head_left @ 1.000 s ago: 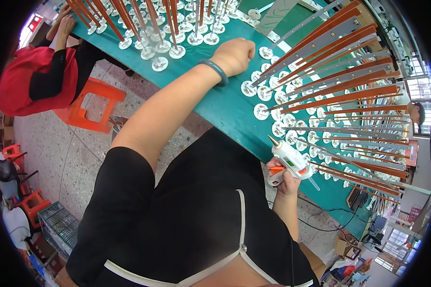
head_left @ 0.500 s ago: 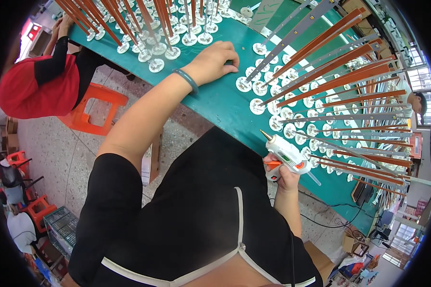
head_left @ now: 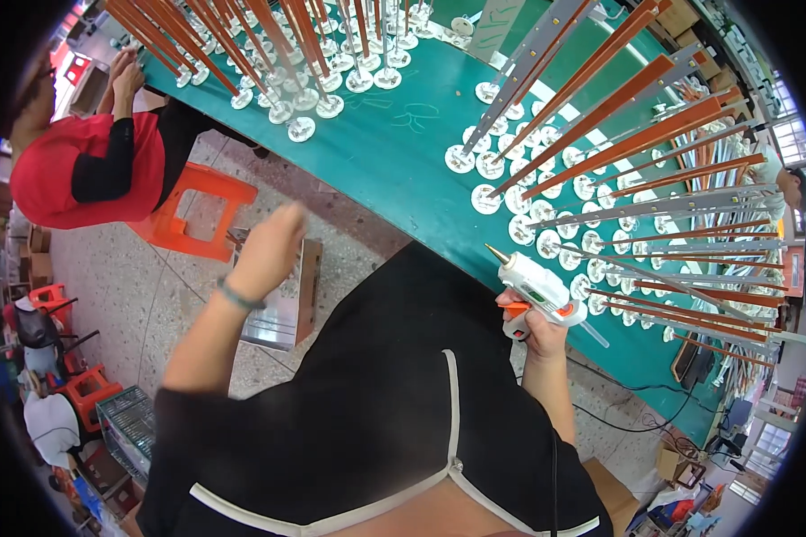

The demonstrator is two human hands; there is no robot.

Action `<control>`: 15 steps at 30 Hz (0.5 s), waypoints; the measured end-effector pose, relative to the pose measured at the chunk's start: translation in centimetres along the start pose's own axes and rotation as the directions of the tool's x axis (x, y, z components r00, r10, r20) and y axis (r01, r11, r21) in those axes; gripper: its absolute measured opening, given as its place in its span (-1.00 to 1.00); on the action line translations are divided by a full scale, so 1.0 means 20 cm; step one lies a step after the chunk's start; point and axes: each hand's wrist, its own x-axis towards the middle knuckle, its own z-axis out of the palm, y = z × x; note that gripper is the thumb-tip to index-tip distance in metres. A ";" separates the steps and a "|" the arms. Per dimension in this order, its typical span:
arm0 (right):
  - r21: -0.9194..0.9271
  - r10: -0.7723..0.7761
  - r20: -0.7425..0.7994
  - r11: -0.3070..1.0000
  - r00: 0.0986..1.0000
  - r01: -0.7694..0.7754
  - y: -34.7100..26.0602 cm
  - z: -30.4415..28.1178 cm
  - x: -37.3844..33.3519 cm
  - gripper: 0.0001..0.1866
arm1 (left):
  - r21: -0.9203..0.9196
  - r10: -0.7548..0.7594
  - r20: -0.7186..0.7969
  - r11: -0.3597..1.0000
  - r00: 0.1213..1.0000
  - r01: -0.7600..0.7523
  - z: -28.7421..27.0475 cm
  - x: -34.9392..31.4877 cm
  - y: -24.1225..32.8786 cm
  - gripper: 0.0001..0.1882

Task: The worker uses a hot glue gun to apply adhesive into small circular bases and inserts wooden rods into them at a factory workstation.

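Observation:
My right hand (head_left: 535,324) is wrapped round the handle of a white hot glue gun (head_left: 539,285) with an orange trigger. Its brass nozzle points up and left over the table edge, and a clear glue stick (head_left: 593,335) pokes out of its back. My left hand (head_left: 273,251) hangs off the table, above an open cardboard box (head_left: 306,295) on the floor. Motion blurs its fingers, so I cannot see whether anything is in them. Beyond the glue gun, many round white bases (head_left: 486,199) stand in rows, bearing tall brown and grey strips (head_left: 591,112).
The green table (head_left: 394,161) runs diagonally across the view. More bases with strips (head_left: 330,106) crowd its far left end. A co-worker in red (head_left: 90,170) sits at the left beside an orange stool (head_left: 208,210). A black cable (head_left: 618,416) loops at the lower right.
My left hand has left the tabletop and swung down and left over the cardboard box. The glue gun stays in my right hand, almost unmoved. The view has shifted slightly.

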 end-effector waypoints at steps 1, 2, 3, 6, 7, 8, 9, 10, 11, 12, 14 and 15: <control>0.007 0.015 0.011 1.000 1.000 -0.015 -0.01 0.00 0.00 -0.48 | -0.023 -0.104 0.018 0.994 0.994 0.104 0.04 -0.19 -0.14 -0.96; -0.007 0.011 0.023 1.000 1.000 -0.011 -0.02 -0.01 0.01 -0.45 | 0.004 -0.177 -0.035 0.984 0.984 0.178 0.11 -0.39 -0.26 -0.95; 0.028 0.024 0.033 0.999 0.999 -0.025 -0.02 -0.02 0.01 -0.44 | 0.197 -0.457 0.294 0.888 0.839 0.415 0.18 -0.62 -0.47 -0.89; 0.013 0.010 0.010 1.000 1.000 -0.010 -0.01 -0.02 0.02 -0.52 | 0.717 -0.502 0.507 0.697 0.701 -0.020 0.40 -1.18 -0.79 -0.87; 0.018 0.006 0.011 1.000 1.000 -0.007 0.00 -0.02 0.03 -0.52 | 0.721 -0.504 0.503 0.693 0.702 -0.020 0.36 -1.09 -0.74 -0.87; 0.005 -0.003 0.023 1.000 1.000 0.003 0.01 -0.03 0.04 -0.53 | 0.642 -0.530 0.391 0.743 0.752 0.189 0.34 -0.93 -0.70 -0.89; -0.011 0.002 0.033 1.000 0.999 -0.002 0.01 -0.04 0.01 -0.55 | 0.514 -0.572 0.285 0.769 0.770 0.381 0.30 -0.79 -0.59 -0.90; -0.020 -0.027 0.057 0.999 0.998 0.028 0.01 -0.04 0.00 -0.55 | 0.296 -0.436 0.005 0.860 0.900 0.415 0.22 -0.62 -0.50 -0.92; -0.026 -0.031 0.068 0.999 0.997 0.033 0.00 -0.04 0.01 -0.55 | 0.077 -0.229 -0.252 0.964 0.940 0.256 0.13 -0.41 -0.40 -0.88; -0.051 -0.040 0.062 0.998 0.997 0.043 0.00 -0.03 0.01 -0.55 | 0.128 -0.193 -0.327 0.961 0.925 0.246 0.05 -0.25 -0.32 -0.72; -0.078 -0.059 0.052 0.995 0.997 0.063 0.01 -0.01 0.01 -0.54 | 0.061 0.091 -0.536 0.996 0.839 -0.069 -0.12 0.09 -0.20 -0.59; -0.091 -0.049 0.039 0.994 0.998 0.052 0.01 -0.01 0.01 -0.52 | -0.096 0.014 -0.590 0.991 0.807 -0.088 -0.18 0.22 -0.12 -0.60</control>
